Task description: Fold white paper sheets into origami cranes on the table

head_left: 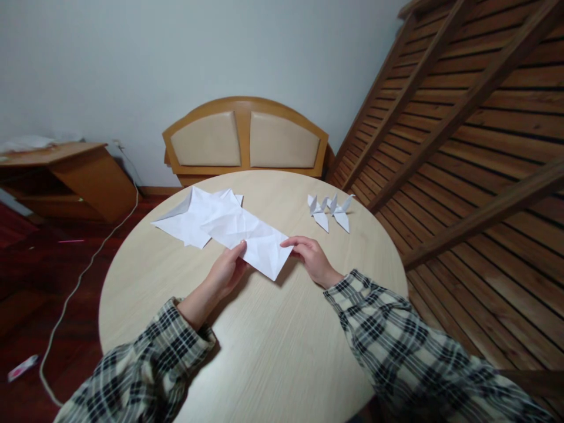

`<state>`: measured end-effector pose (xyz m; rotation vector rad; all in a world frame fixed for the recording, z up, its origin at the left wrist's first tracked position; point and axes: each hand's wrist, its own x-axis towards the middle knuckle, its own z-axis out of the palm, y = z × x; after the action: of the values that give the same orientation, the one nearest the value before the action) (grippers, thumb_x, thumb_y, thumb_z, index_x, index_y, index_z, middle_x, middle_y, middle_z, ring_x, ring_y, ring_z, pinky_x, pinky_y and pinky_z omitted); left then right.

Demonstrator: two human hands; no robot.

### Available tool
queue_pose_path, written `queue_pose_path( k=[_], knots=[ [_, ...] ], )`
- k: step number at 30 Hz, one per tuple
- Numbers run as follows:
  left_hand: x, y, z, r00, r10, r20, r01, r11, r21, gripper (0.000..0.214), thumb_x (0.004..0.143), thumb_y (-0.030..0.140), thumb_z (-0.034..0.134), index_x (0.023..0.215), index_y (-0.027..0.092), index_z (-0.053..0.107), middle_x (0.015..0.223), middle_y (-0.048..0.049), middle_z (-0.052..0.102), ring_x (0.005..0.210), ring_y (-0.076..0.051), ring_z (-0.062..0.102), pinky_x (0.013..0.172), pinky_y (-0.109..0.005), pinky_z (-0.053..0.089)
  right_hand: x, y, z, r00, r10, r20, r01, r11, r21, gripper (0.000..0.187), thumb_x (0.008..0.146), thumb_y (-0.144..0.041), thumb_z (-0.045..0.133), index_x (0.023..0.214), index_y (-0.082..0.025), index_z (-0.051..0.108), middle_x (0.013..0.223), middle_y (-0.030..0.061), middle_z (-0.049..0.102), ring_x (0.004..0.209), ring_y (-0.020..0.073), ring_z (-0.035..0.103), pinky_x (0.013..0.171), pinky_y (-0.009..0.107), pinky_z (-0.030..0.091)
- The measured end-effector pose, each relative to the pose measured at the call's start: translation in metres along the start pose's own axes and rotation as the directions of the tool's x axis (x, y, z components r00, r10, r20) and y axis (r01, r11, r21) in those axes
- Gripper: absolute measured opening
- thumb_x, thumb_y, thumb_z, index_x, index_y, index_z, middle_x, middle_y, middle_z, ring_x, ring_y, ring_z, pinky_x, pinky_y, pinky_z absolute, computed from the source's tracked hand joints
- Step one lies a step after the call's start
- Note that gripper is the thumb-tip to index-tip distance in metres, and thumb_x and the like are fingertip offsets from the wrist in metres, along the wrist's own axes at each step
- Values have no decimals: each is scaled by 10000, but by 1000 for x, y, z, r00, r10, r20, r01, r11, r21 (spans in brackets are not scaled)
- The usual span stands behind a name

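Round pale table (264, 346), open-shelved cabinet (106, 182) far left, creased white paper (262, 252) over the table's middle, left hand (226, 273) angled inward pinching its near edge, right hand (312, 259) gripping its right corner, paper cranes (341, 219) far right

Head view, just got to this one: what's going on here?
A person's left hand and right hand hold a creased white sheet over a round table, the left at its near edge, the right at its right corner. More white paper lies at the table's left, by the sheet's far end. Two folded paper birds stand on the right, apart from the hands.
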<state>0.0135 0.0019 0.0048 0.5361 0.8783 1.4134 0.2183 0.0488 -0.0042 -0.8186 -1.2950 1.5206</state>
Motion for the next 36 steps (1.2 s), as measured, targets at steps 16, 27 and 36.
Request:
queue_pose_path(
  k=[16, 27, 36],
  knots=[
    [-5, -6, -4, 987, -64, 145, 26, 968, 248, 322, 787, 285, 737, 1050, 108, 681, 1095, -158, 725, 986, -276, 677, 877, -373, 522, -3, -6, 5, 975, 206, 79, -206, 978, -9, 382, 794, -568, 688, 864, -199, 619, 794, 7, 627, 687, 123, 564, 595, 245, 423],
    [-5, -6, -8, 977, -40, 211, -48, 918, 394, 384, 765, 322, 758, 1091, 149, 654, 1061, -126, 729, 942, -259, 670, 840, -366, 518, 0, 0, 1, 991, 62, 121, -41, 985, -165, 363, 759, -519, 722, 742, -159, 682, 730, 16, 634, 674, 139, 539, 646, 296, 431],
    [-4, 2, -6, 983, 46, 180, -125, 883, 453, 365, 752, 337, 772, 1031, 123, 673, 959, -113, 734, 774, -213, 669, 693, -310, 513, -2, -1, 1, 990, 58, 129, -22, 963, -269, 373, 783, -524, 704, 708, -169, 621, 635, -3, 589, 589, 127, 538, 556, 263, 410]
  ],
)
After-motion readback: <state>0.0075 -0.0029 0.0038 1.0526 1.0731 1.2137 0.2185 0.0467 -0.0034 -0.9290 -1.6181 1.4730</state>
